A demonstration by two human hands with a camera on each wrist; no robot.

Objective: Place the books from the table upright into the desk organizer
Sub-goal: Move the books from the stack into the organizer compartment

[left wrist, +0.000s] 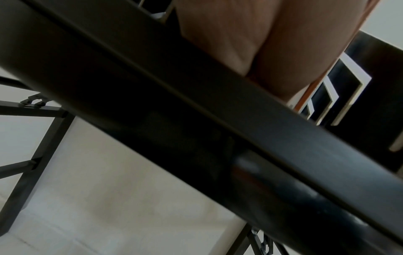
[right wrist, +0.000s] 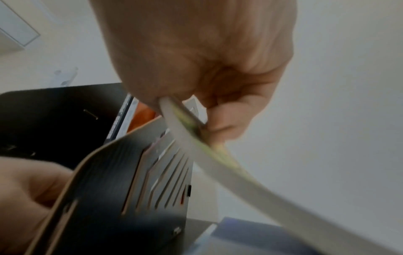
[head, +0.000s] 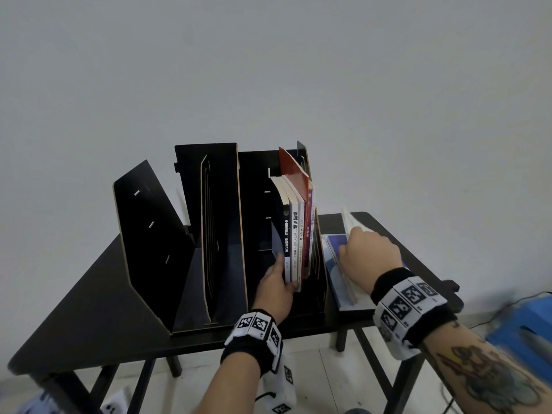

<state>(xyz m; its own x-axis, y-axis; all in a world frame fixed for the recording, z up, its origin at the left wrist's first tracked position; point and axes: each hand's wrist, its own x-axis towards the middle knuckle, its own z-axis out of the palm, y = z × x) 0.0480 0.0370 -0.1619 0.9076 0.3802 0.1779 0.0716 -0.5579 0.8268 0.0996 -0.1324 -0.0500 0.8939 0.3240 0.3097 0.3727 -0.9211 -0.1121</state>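
Note:
A black desk organizer (head: 209, 234) stands on the black table (head: 89, 309). Several books (head: 294, 228) stand upright in its right compartment, leaning right. My left hand (head: 279, 282) grips their lower ends, fingers on the black book's left face and thumb at the spines. Right of the organizer a flat stack with a blue-covered book (head: 336, 264) lies on the table. My right hand (head: 367, 252) rests over it and pinches a thin white book (head: 351, 224), raised at an angle. In the right wrist view the right hand (right wrist: 207, 69) pinches that white book (right wrist: 218, 160) beside the organizer's slotted side wall (right wrist: 109, 189).
The organizer's left and middle compartments (head: 155, 234) hold no books. A blue box (head: 534, 324) and cables sit on the floor at the right. A pale wall stands close behind the table. The table's front edge (left wrist: 196, 120) crosses the left wrist view.

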